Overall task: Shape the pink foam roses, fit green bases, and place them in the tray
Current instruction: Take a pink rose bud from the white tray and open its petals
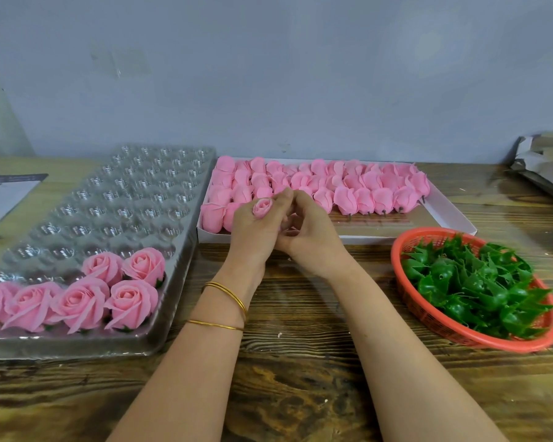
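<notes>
Two hands meet at the near edge of the box (447, 216): left hand (253, 232) grips a pink rose (262, 208), right hand (312, 234) pinches its petals.

Hands meet dead centre: left hand (256, 231) grips a pink rose bud (262, 207), right hand (310, 231) curled onto it. 6 finished roses (80, 301) in the tray (125, 193) at 9 o'clock, green bases (473, 282) at 3 o'clock.

Six finished roses (131, 301), one tray (125, 193), one box (454, 215), one basket (396, 250).
</notes>
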Tool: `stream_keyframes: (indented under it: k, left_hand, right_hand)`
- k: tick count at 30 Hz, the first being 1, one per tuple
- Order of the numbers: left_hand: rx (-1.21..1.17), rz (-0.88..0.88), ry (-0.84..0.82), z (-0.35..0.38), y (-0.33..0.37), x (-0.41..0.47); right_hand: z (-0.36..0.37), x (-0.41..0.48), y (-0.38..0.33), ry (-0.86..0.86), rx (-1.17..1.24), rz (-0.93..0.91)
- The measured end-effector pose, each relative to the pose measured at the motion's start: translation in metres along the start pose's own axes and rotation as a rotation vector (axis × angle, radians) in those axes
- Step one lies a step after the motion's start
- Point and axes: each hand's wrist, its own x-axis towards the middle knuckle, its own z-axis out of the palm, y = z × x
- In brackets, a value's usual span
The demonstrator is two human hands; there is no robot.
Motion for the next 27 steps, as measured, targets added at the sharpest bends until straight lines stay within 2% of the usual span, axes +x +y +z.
stream_keyframes:
  k: [12,21,27]
  left_hand:
    - [0.014,0.042,-0.018,-0.0005,0.0004,-0.0004]
    - [-0.020,-0.056,0.030,0.0013,-0.0006,0.0010]
    - [-0.022,-0.040,-0.002,0.0004,-0.0022,0.0010]
  right_hand:
    - [-0.0020,-0.0014,-0.0055,-0.073,0.119,0.014]
    - [0.0013,-0.0001,0.0014,-0.017,0.031,-0.018]
    - [0.0004,0.0003,0.0010,-0.009,-0.003,-0.023]
